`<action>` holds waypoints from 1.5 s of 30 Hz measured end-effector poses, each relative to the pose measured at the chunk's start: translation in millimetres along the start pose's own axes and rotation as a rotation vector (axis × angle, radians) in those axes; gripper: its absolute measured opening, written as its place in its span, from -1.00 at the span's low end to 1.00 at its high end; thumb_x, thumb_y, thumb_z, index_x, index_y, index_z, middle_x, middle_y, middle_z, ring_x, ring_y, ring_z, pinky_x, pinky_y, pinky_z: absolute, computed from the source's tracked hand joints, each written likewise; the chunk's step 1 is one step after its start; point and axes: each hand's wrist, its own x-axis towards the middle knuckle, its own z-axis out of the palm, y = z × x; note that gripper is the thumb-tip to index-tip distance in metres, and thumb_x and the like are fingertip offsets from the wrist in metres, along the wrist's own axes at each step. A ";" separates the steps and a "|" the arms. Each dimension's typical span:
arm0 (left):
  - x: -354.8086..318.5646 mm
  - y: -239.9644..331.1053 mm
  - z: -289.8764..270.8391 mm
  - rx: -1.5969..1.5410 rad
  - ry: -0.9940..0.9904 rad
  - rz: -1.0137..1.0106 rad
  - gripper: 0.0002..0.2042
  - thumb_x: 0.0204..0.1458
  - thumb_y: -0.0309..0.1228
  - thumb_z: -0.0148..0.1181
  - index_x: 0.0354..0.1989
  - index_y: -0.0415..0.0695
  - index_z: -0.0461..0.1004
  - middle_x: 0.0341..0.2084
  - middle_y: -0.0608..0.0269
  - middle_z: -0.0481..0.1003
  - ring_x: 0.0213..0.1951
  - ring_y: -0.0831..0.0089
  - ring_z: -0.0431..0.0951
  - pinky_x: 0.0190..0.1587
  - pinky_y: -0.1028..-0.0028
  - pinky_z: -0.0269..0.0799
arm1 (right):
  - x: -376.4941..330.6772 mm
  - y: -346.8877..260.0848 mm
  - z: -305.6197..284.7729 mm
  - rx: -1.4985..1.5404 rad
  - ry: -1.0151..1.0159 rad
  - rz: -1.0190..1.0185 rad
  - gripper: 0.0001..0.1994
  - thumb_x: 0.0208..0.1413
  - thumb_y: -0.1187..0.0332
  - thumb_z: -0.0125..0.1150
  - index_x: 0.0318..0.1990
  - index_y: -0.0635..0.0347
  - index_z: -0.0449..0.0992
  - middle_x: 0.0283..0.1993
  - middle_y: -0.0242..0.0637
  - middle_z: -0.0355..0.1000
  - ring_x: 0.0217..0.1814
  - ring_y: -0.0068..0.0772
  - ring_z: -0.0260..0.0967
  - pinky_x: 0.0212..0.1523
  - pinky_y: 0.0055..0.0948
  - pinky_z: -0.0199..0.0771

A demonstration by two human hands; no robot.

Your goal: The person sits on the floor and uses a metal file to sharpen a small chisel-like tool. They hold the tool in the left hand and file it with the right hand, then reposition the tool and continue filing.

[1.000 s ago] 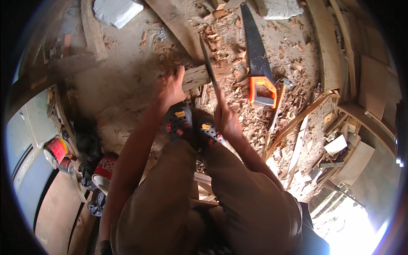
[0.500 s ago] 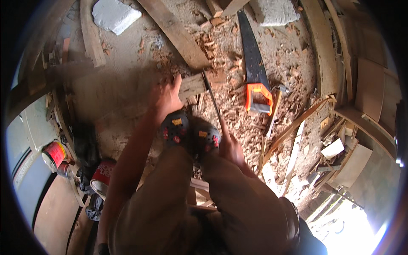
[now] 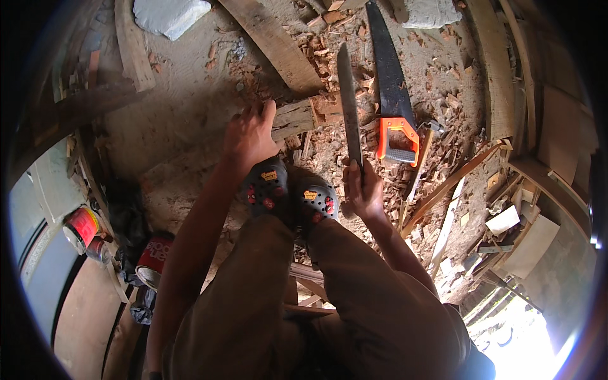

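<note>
My right hand (image 3: 363,190) is closed round the handle of a machete (image 3: 349,104), its long blade pointing away from me. The blade stands apart from the wood, to the right of its end. With my left hand (image 3: 253,134) I grip a weathered wooden beam (image 3: 295,119) near its right end, thumb along the top edge. A chipped, paler cut shows at that end of the beam. Just below it are my feet in dark clogs (image 3: 267,185). A handsaw (image 3: 390,82) with an orange handle lies on the ground right of the machete.
A hammer (image 3: 429,142) lies beside the saw among wood chips (image 3: 443,114). Another plank (image 3: 275,47) slants in from the top, its end near the beam. Two pale blocks, one a white stone (image 3: 171,16), lie at the far side. Red cans (image 3: 154,259) stand at left.
The machete has come away from the beam's end, moving right, and now points straight ahead. My left hand stays on the beam.
</note>
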 end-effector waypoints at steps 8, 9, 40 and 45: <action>-2.1 -0.9 -0.8 -0.045 0.038 0.016 -0.25 -0.22 -0.18 0.50 0.14 -0.16 0.24 -0.02 -0.11 0.44 -0.04 -0.13 0.52 -0.01 0.02 0.46 | 54.7 -49.0 31.8 -0.204 0.152 -0.245 -0.74 0.24 0.27 0.30 -0.14 0.33 0.54 -0.66 -0.43 0.38 -0.64 -0.75 0.20 -0.63 -0.53 0.18; -1.9 0.9 -2.8 -0.015 0.046 0.017 -0.29 -0.24 -0.20 0.50 0.09 -0.15 0.26 -0.06 -0.08 0.45 -0.05 -0.09 0.53 -0.03 0.04 0.49 | 63.9 -53.5 35.1 -0.216 0.152 -0.239 -0.74 0.23 0.26 0.31 -0.15 0.33 0.54 -0.67 -0.42 0.37 -0.65 -0.75 0.19 -0.63 -0.52 0.18; -1.1 0.4 1.5 0.035 0.070 0.028 -0.33 -0.27 -0.23 0.49 0.03 -0.15 0.29 -0.14 -0.02 0.47 -0.05 0.03 0.55 -0.11 0.11 0.54 | 40.2 -41.6 7.9 -0.293 0.123 -0.124 -0.78 0.19 0.30 0.32 -0.16 0.27 0.60 -0.62 -0.33 0.42 -0.58 -0.64 0.32 -0.57 -0.45 0.27; -2.7 2.8 2.5 0.076 0.070 0.022 -0.30 -0.27 -0.20 0.51 0.05 -0.16 0.29 -0.13 -0.01 0.47 -0.07 0.04 0.55 -0.11 0.10 0.52 | 74.2 -82.7 13.6 -0.330 0.092 -0.178 -0.76 0.16 0.32 0.32 -0.08 0.24 0.59 -0.48 -0.07 0.55 -0.43 -0.37 0.60 -0.43 -0.35 0.50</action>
